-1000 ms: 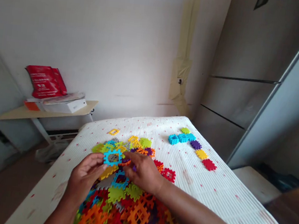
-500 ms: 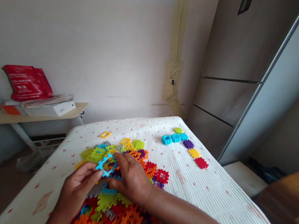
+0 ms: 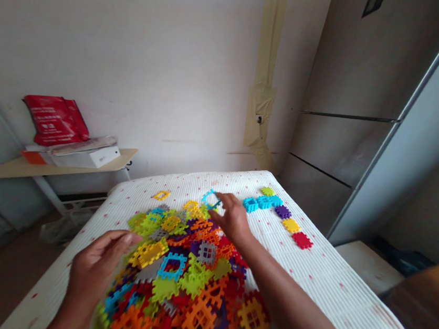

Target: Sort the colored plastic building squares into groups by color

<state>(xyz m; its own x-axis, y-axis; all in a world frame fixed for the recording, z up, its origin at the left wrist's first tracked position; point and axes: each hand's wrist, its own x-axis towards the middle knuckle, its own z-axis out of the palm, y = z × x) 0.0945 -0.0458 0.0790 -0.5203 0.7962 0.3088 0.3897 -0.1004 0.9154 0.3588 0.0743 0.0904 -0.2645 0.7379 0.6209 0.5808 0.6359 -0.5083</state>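
Head view: blue plastic frame in right hand, apart from left hand.

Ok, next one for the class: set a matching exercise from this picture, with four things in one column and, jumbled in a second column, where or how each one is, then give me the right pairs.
Things
1. Right hand
2. Left hand
3. Red square piece
4. Small yellow frame piece

Places and states
A. Lying apart, beyond the pile of plastic pieces, on the white quilted cover
B. At the near end of the row of coloured pieces
C. Pinching a blue frame piece
D. Open, at the pile's left edge

Right pairs
1-C, 2-D, 3-B, 4-A
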